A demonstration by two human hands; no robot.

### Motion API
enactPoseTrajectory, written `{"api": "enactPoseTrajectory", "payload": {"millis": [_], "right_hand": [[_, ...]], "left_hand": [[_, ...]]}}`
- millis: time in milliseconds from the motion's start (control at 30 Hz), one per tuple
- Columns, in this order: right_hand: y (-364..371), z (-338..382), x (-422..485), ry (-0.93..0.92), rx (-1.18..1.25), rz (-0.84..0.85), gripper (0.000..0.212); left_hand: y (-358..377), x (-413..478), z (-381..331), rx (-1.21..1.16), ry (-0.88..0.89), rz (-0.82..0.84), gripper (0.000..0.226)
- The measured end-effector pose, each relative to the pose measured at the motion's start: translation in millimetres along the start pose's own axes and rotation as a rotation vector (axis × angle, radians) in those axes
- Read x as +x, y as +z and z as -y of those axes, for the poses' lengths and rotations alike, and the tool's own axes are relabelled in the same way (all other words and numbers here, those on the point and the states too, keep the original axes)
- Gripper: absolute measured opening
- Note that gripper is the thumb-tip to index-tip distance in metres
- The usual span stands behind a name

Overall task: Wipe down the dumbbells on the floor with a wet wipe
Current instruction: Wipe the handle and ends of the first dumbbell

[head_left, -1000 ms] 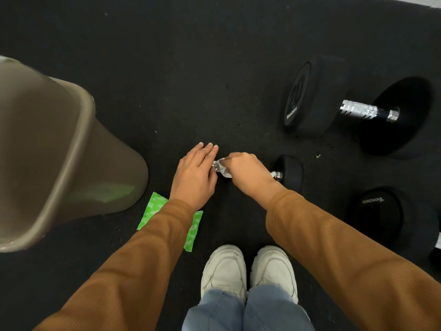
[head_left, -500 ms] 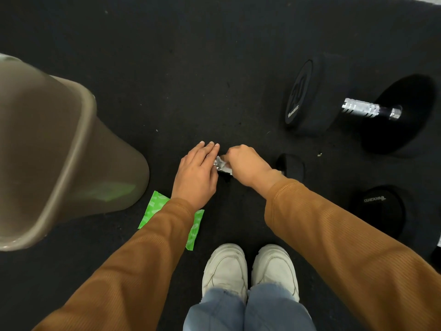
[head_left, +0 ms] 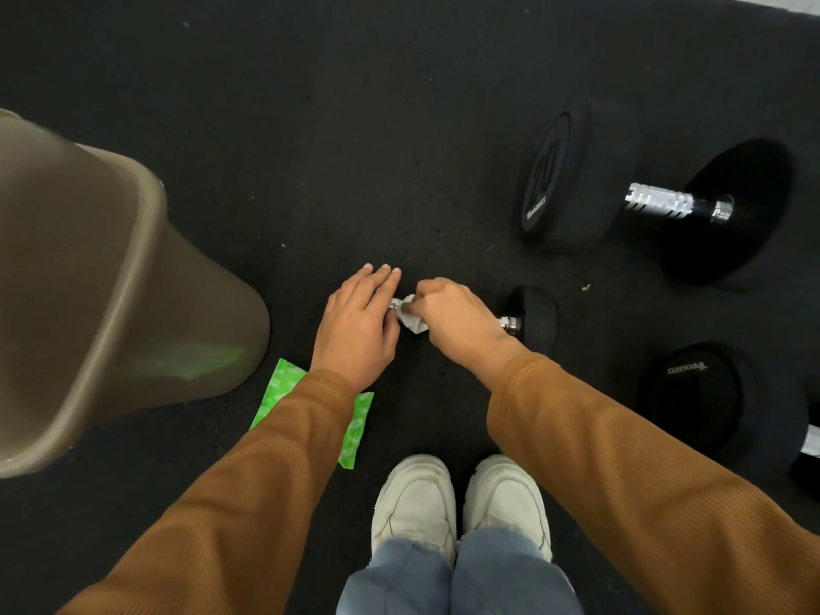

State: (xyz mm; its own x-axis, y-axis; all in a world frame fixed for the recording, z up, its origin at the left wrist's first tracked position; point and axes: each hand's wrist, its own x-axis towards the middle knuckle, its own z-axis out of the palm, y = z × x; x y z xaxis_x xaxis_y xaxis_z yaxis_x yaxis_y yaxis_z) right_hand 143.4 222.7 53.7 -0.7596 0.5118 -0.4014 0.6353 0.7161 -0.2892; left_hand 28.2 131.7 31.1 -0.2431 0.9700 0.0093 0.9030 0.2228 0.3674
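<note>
Both arms reach down and forward, hands low and nearly touching.

The left hand (head_left: 358, 324) lies palm down, fingers straight and together, pointing away from the body. Just beside it, the right hand (head_left: 455, 319) is curled knuckles-up, fingers and thumb pinching a crumpled wet wipe (head_left: 411, 318). The forearms, in rust-brown sleeves (head_left: 621, 472), converge from the lower corners.

Ribbed rust-brown sleeves (head_left: 621, 472), faded blue jeans (head_left: 457, 579), scuffed white sneakers (head_left: 461, 499).
</note>
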Motion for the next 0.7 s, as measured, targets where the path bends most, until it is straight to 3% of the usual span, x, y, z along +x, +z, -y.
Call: {"api": "enactPoseTrajectory", "payload": {"millis": [300, 700], "right_hand": [[-4.4, 8.1, -10.3, -0.140, -0.128, -0.033, 0.038], [-3.2, 8.8, -11.4, -0.164, -0.161, -0.054, 0.035]], "left_hand": [[-0.5, 1.2, -1.7, -0.001, -0.027, 0.029, 0.050], [-2.4, 2.5, -4.3, 0.006, -0.037, 0.038, 0.050]]}}
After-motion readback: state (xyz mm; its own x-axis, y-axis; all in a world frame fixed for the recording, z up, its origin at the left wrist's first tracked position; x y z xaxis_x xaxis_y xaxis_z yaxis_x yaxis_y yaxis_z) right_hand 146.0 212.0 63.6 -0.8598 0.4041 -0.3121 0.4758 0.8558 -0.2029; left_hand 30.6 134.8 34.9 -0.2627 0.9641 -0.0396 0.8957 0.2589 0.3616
